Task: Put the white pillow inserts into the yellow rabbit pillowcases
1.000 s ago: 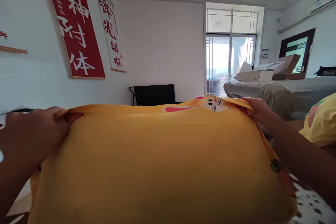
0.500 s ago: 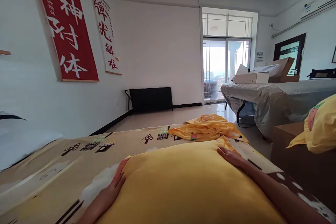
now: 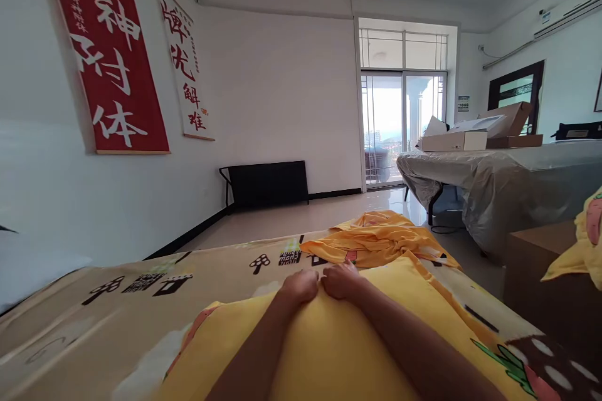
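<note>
A plump yellow pillow point(image 3: 329, 344) lies in front of me on a patterned bed sheet point(image 3: 226, 279). At the middle of its far edge, my left hand point(image 3: 301, 286) is closed on the fabric. Close beside it, my right hand point(image 3: 339, 280) grips the same edge, its fingers curled over and partly hidden. Carrot or strawberry-like prints show at the pillow's sides. Just beyond the hands, a crumpled orange-yellow cloth point(image 3: 376, 237) rests on the sheet.
At right stands a brown box point(image 3: 531, 263) with another yellow printed fabric item point(image 3: 576, 257) on it. Behind is a plastic-covered table point(image 3: 498, 169) bearing open cartons point(image 3: 451, 140). A black folded panel point(image 3: 268, 183) leans by the wall. White bedding point(image 3: 37, 269) lies at left.
Both hands have moved from the pillow's two sides to the middle of its far edge and closed there. More of the pillow's side prints now shows. The view has shifted slightly.
</note>
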A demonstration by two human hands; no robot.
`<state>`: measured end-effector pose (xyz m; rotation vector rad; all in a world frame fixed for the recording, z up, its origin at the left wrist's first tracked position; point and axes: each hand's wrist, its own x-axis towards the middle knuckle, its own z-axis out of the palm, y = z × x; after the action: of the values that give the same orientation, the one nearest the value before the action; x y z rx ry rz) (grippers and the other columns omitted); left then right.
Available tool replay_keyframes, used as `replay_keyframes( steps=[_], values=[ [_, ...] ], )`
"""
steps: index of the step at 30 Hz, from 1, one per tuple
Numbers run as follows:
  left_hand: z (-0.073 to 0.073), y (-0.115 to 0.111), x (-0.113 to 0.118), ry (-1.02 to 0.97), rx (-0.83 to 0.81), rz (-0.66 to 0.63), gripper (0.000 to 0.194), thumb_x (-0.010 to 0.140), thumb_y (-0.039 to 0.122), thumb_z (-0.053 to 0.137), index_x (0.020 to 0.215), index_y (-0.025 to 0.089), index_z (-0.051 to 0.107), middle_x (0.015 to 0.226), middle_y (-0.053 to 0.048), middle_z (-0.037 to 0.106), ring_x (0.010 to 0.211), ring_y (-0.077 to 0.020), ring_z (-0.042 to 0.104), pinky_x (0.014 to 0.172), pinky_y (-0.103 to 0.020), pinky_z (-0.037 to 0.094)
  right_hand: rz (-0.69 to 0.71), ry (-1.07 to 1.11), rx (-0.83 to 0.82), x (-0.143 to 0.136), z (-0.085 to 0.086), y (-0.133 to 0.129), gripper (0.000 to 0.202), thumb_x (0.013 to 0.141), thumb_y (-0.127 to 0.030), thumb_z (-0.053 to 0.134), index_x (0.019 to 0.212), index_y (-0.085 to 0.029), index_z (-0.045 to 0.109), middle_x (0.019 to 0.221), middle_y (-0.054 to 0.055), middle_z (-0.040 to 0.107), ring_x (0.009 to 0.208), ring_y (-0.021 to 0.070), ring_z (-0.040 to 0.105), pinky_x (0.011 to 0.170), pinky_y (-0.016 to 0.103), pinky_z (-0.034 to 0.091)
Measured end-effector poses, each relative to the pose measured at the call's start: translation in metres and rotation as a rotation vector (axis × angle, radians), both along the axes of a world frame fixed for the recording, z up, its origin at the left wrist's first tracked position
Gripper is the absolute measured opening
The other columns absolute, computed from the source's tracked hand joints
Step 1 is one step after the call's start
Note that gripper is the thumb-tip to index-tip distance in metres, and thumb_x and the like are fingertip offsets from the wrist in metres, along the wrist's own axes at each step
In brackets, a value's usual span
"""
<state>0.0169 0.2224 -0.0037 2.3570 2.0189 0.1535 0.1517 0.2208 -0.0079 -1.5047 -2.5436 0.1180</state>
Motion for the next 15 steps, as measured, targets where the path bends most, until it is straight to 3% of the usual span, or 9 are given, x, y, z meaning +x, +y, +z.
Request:
replay_keyframes(
  steps=[3, 5, 10, 15],
  values=[
    [-0.039, -0.02, 0.007, 0.005, 0.006, -0.03, 0.031, 0.094, 0.028, 0.037, 0.107, 0.016, 0.062, 0.103, -0.011, 0.067, 0.099, -0.0201, 0.062, 0.09, -0.038, 0.046, -0.015, 0.047, 0.033, 0.008, -0.04, -0.012, 0.042, 0.094, -0.028, 0.027, 0.098, -0.015, 0.067, 0.104, 0.014, 0.069, 0.099, 0.024, 0.064, 0.09, 0.039, 0.041],
    [-0.053, -0.029, 0.004, -0.007, 0.022, -0.036, 0.037, 0.094, 0.024, 0.028, 0.109, 0.015, 0.062, 0.106, -0.014, 0.067, 0.104, -0.0227, 0.061, 0.094, -0.039, 0.042, -0.025, 0.081, 0.062, 0.015, -0.054, -0.016, 0.043, 0.095, -0.03, 0.025, 0.097, -0.016, 0.066, 0.103, 0.013, 0.069, 0.1, 0.0225, 0.063, 0.091, 0.037, 0.039],
    [-0.051, -0.025, -0.021, -0.085, -0.012, 0.019, 0.047, 0.094, 0.035, 0.021, 0.113, 0.018, 0.062, 0.118, -0.012, 0.065, 0.109, -0.0263, 0.06, 0.095, -0.042, 0.041, -0.012, 0.145, 0.019, 0.034, -0.049, -0.006, 0.048, 0.096, -0.038, 0.023, 0.094, -0.018, 0.066, 0.104, 0.01, 0.07, 0.102, 0.0213, 0.061, 0.093, 0.036, 0.034],
    [-0.043, -0.023, -0.067, -0.126, -0.066, 0.149, 0.053, 0.091, 0.047, 0.022, 0.116, 0.025, 0.064, 0.121, -0.006, 0.064, 0.111, -0.0261, 0.06, 0.095, -0.041, 0.043, 0.017, 0.216, -0.138, 0.087, -0.052, 0.018, 0.052, 0.095, -0.049, 0.022, 0.109, -0.023, 0.064, 0.119, 0.007, 0.064, 0.112, 0.0217, 0.055, 0.098, 0.036, 0.032]
  ],
)
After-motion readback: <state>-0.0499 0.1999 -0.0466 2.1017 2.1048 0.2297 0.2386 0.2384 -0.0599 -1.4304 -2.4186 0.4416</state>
